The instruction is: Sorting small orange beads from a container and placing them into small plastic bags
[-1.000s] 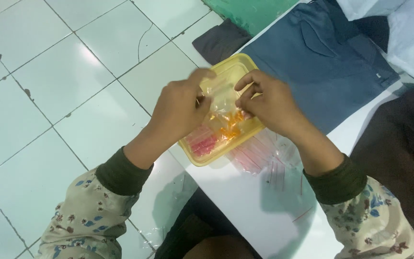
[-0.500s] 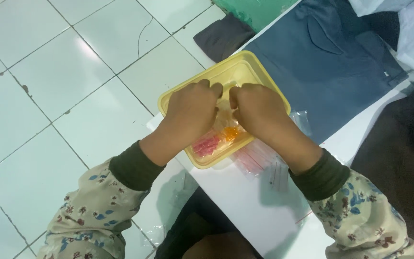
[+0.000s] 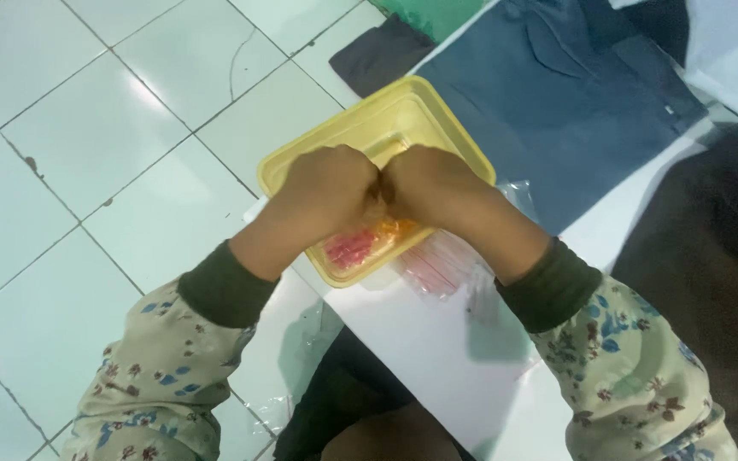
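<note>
Head view: the left hand [image 3: 328, 189] and right hand [image 3: 430, 186] are curling into fists, knuckles touching, over the yellow plastic tray [image 3: 403, 111]. What they are gripping cannot be told. The tray is lying diagonally at the white worktop's [image 3: 437, 358] far-left corner. Red and orange sachets [image 3: 360, 245] are sitting in the tray's near end, directly beneath both hands; clear packets [image 3: 437, 266] are lying beside it.

The yellow container [image 3: 403, 107] looks like smooth, slightly glossy plastic, the floor tiles [image 3: 87, 128] glazed, the blue garment [image 3: 557, 111] matt cloth.

A floor of pale glossy tiles [image 3: 87, 128] is seen at left; light is reflected there. Folded blue cloth [image 3: 557, 111] is laid far right; a white sheet [image 3: 437, 358] is spread near.
</note>
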